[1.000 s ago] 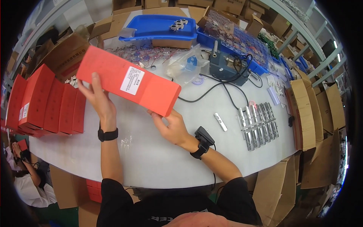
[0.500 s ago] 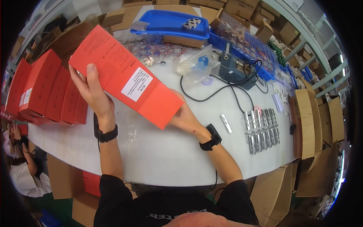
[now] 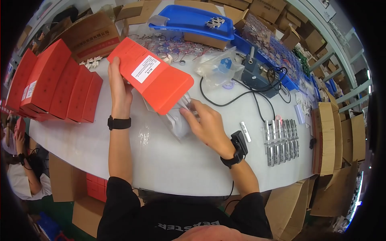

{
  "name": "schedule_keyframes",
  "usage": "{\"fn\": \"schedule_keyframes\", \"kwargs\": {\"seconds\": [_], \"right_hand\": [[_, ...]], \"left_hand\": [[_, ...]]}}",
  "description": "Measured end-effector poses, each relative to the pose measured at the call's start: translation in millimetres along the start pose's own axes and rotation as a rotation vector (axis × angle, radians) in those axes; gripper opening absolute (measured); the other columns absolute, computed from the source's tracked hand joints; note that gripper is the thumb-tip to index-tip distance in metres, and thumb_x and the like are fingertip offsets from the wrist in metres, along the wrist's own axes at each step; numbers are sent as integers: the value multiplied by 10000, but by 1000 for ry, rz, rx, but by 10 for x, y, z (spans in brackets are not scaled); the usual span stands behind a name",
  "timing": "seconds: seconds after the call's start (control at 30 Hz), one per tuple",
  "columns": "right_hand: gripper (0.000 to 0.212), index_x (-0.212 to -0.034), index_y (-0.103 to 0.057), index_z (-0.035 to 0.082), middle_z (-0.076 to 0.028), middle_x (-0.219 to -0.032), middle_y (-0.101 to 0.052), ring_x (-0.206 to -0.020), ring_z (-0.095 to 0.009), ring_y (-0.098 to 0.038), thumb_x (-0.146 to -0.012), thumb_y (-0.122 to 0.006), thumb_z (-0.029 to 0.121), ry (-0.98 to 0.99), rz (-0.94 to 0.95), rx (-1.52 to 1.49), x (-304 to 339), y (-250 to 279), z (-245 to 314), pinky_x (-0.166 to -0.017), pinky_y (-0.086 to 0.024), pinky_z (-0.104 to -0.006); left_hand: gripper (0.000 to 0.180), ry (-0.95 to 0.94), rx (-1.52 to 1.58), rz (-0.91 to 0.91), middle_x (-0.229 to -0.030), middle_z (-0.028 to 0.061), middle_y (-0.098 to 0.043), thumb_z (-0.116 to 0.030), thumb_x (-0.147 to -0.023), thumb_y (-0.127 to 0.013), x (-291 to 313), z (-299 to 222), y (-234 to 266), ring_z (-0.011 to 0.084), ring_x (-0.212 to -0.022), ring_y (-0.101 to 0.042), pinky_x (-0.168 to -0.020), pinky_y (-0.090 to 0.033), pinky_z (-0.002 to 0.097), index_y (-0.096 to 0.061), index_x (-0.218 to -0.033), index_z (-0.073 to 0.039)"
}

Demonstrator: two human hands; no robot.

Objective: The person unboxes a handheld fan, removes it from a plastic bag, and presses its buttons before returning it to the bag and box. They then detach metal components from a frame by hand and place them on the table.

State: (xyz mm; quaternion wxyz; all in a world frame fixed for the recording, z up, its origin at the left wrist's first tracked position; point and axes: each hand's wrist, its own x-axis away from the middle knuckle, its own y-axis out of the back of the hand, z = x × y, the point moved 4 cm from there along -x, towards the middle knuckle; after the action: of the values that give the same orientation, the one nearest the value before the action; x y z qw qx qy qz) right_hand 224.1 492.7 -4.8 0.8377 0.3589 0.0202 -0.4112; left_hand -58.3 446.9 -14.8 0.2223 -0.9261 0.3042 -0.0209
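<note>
A red box (image 3: 168,82) with a white label is tilted over the table, its end flap folded out toward me. My left hand (image 3: 120,86) is wrapped round the box's left side; some of its fingers are hidden behind it. From the box's near end sticks out a silvery-white plastic bag (image 3: 177,122), whose contents I cannot make out. My right hand (image 3: 203,120) pinches the bag just below the flap.
Several red boxes (image 3: 50,82) stand at the left. Small metal tubes (image 3: 282,142) sit in a rack at the right, beside a single white piece (image 3: 245,131). A blue tray (image 3: 189,20), a clear bag (image 3: 217,66) and a grey-blue device (image 3: 261,74) with black cables lie farther back.
The red box has tipped and turned, so its flap end faces me more. The plastic bag now shows out of that end, and my right hand has shifted from the box to the bag.
</note>
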Motion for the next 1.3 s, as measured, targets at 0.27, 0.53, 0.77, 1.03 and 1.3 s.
{"fn": "schedule_keyframes", "kwargs": {"seconds": [0.27,0.53,0.77,1.03,1.3], "right_hand": [[372,-1065,-649,-45,-193,-705,-687,-648,-394,-678,-966,-617,312,-159,224,379,43,237,111,-600,-535,-439],[371,-996,-640,-47,-203,-778,-679,-699,-380,-666,-962,-614,321,-126,322,485,39,184,-269,-623,-517,-457],[283,-997,-658,-6,-144,-883,-605,-820,-326,-628,-854,-747,222,210,-75,471,20,176,-30,-680,-512,-426],[217,-987,-673,26,-109,-878,-584,-814,-299,-610,-834,-758,154,228,-102,506,-57,-167,21,-677,-510,-402],[139,-1010,-638,22,-105,-860,-621,-735,-181,-581,-957,-664,149,65,-205,116,33,-35,49,-667,-487,-290]], "left_hand": [[723,116,-275,26,-1327,159,-543,-495,-957,-604,182,256,-188,261,-1162,-600,-955,-503,401,-361,-1478,-56],[740,-540,-954,853,-1393,195,-541,-279,-797,-814,532,-32,-541,373,-1257,-532,-1114,-367,417,-491,-1414,-30],[538,-551,-986,1025,-1069,170,-700,-81,-764,-776,789,-87,-731,330,-954,-674,-858,-532,362,-638,-1283,-73],[473,-460,-907,892,-869,163,-731,-30,-795,-727,788,-132,-745,284,-728,-709,-688,-559,322,-654,-1260,-79],[449,-350,-849,841,-845,142,-738,-60,-855,-732,746,-78,-696,212,-773,-739,-727,-559,318,-631,-1291,-82]]}}
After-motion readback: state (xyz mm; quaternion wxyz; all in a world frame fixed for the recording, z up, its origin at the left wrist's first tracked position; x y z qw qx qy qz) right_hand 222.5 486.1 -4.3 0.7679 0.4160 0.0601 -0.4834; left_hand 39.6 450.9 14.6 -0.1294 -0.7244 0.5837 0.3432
